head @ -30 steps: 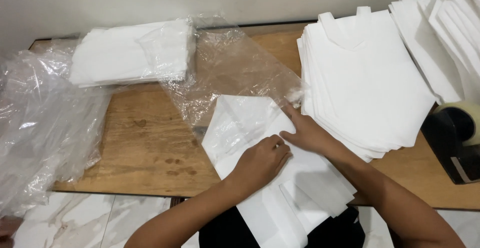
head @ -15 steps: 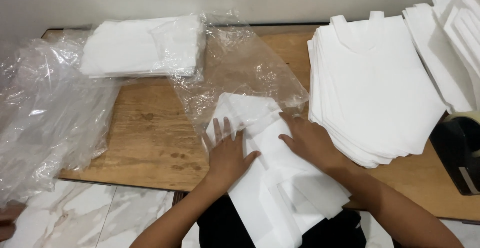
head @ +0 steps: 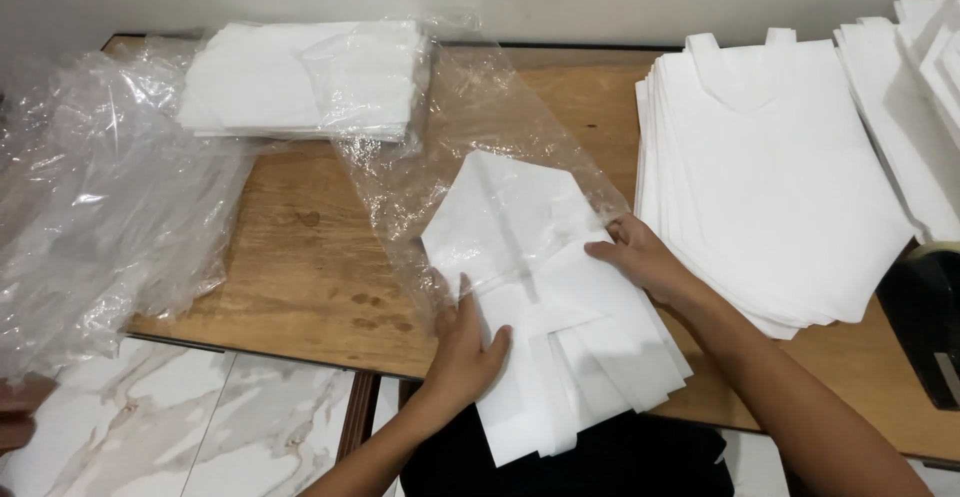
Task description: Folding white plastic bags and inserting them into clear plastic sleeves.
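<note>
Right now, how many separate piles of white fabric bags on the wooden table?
4: wrapped pile back-left, folded bundle under both hands, big stack right, another at far-right edge, partly cropped.

A clear plastic bag [head: 480, 147] lies open at the table's middle, over the tip of folded white sheets. A sealed clear packet of white sheets [head: 300, 79] sits at the back left. Crumpled clear plastic wrap [head: 95, 207] spills over the left edge.

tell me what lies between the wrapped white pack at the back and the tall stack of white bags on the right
In the head view, a clear plastic sleeve over bare wooden table lies between the wrapped white pack and the stack of white bags.
</note>
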